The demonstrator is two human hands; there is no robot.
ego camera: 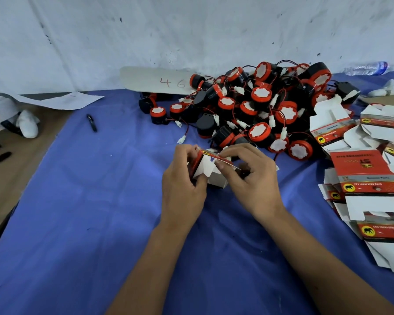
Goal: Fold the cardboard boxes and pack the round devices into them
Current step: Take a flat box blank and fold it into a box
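Here both hands work on one small cardboard box [208, 170] held just above the blue cloth [89, 201] in the middle of the table. The left hand [183, 185] grips the box's red end, fingers curled around it, thumb against the white underside. The right hand [251, 178] pinches a flap at the top of the box. Just behind them lies a heap of round devices [257, 105], red and black with thin wires. Flat unfolded boxes [371, 185] are stacked at the right. A black pen [92, 123] lies apart to the left.
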